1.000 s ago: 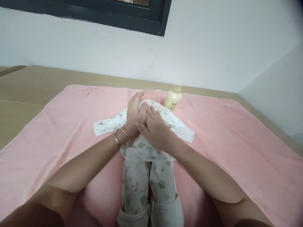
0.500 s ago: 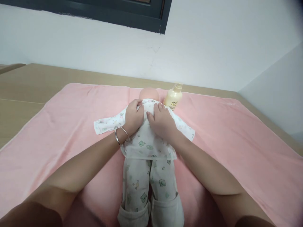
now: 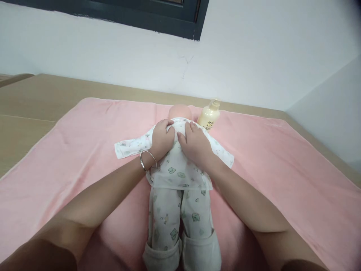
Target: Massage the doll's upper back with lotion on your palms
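A baby doll in a white printed long-sleeved top (image 3: pixel 180 177) and matching trousers (image 3: pixel 166 218) lies lengthwise before me. Only the smooth rounded end of its head (image 3: pixel 179 111) shows beyond the collar; I cannot tell which way it faces. My left hand (image 3: pixel 163 139), with bangles at the wrist, rests on the upper left of the top, fingers extended. On the upper right lies my right hand (image 3: pixel 196 146), flat, with its thumb apart from the fingers. The thumbs point toward each other across the cloth. Both sleeves spread outward.
A pale yellow pump bottle (image 3: pixel 209 116) stands right of the doll's head. Beneath everything a pink blanket (image 3: pixel 270 169) covers much of the wooden tabletop (image 3: pixel 25 99). Behind rises a white wall (image 3: pixel 248 60) with a dark window frame (image 3: pixel 158 22).
The whole view has shifted slightly, so everything appears a little further right. Both hands keep nearly the same place on the doll's top.
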Tool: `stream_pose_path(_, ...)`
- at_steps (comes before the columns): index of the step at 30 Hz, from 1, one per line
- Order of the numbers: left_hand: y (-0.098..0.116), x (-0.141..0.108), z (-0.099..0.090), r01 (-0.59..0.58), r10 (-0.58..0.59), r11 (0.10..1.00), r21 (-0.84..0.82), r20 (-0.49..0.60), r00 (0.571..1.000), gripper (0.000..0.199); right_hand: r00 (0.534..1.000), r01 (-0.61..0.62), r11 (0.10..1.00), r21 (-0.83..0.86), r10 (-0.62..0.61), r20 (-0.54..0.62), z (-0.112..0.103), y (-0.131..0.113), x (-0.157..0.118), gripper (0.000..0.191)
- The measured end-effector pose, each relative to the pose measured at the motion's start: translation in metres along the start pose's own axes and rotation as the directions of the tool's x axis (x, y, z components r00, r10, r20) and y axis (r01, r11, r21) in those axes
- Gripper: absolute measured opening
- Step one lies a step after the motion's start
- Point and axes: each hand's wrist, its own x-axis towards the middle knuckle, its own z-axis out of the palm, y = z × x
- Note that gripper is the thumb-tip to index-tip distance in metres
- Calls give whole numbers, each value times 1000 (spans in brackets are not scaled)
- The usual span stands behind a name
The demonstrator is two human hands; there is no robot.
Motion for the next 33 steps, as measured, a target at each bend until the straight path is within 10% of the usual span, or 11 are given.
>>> stream_pose_path(9, 3, 0, -2, -2, 2, 1000, 25, 4, 1000, 22, 957, 279, 956, 85, -285, 58, 0, 1, 0, 58)
stream_pose_path(17, 2, -1, -1, -28, 28, 997, 72, 9, 1000, 24, 997, 61, 997, -40, -62, -38, 2, 1, -1, 60)
stream_pose_path(25, 4, 1, -5, -65, 58, 984, 168, 46, 997, 31, 970, 221, 952, -212, -237, -53, 3, -23, -29, 52)
stream_pose_path(33, 25, -43, 2, -439, 367, 735, 517, 242, 898, 48, 996, -90, 996, 8, 90, 28, 1, 14, 15, 63)
